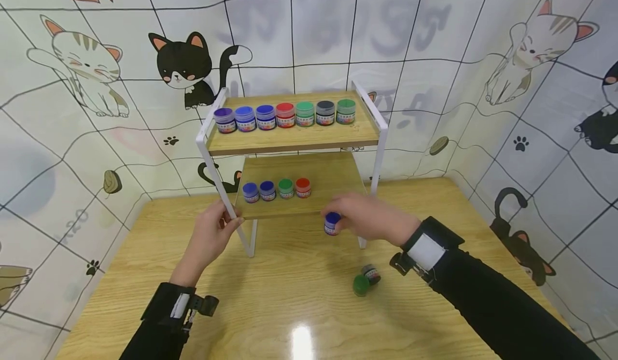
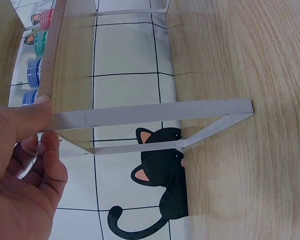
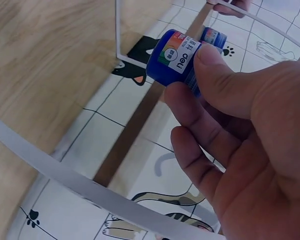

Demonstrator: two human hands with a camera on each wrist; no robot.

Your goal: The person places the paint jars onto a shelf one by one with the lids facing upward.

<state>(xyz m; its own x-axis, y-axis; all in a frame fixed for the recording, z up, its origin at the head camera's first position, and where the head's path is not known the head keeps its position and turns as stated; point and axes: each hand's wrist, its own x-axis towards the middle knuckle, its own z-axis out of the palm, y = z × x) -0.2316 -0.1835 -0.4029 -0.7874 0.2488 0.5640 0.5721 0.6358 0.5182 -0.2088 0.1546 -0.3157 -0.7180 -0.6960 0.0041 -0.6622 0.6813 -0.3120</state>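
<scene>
My right hand [image 1: 362, 216] pinches a small blue paint jar [image 1: 331, 223] between thumb and fingers, just in front of the lower board's right part. Its label faces the camera in the right wrist view, where the jar [image 3: 172, 57] looks tilted. My left hand [image 1: 208, 240] grips the white metal frame [image 2: 155, 114] of a two-tier shelf rack at the lower board's left front corner, thumb in front and fingers curled behind. On the lower board [image 1: 333, 175] stand several jars: two blue, a green [image 1: 286, 189] and a red [image 1: 303, 188].
Along the upper board [image 1: 289, 141] runs a row of several paint jars, purple, blue, red, green and black. A green-lidded jar [image 1: 360, 285] and a dark jar [image 1: 371, 274] lie together on the wooden table [image 1: 270, 306]. A cat-patterned wall covering [image 1: 318, 32] rises behind.
</scene>
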